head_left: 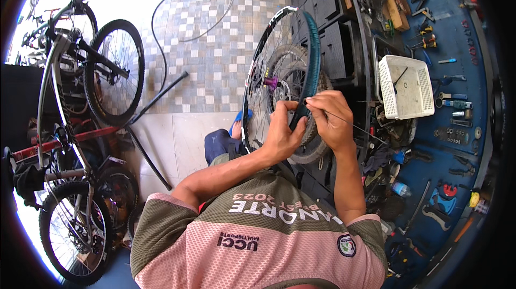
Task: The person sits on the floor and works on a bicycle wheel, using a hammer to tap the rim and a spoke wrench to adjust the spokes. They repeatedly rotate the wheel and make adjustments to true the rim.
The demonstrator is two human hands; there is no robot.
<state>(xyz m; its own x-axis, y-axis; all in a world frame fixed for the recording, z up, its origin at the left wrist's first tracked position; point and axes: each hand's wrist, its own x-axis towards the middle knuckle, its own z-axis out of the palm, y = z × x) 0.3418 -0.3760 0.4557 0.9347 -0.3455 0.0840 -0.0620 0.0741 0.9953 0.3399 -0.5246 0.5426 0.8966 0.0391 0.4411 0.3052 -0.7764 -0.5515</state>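
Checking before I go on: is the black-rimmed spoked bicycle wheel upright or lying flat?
Upright: the black-rimmed spoked bicycle wheel stands on edge, left hand gripping its rim, right hand beside.

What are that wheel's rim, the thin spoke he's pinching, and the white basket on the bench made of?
Rim: probably painted or anodised metal, black and smooth with a teal strip lining it. Spoke in the right hand: thin, straight and stiff, likely steel wire. Basket: white perforated plastic, matte.

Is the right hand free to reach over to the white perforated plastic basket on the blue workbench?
Probably not yet: the right hand is pinching a thin spoke at the bicycle wheel rim, though nothing blocks the path to the basket.
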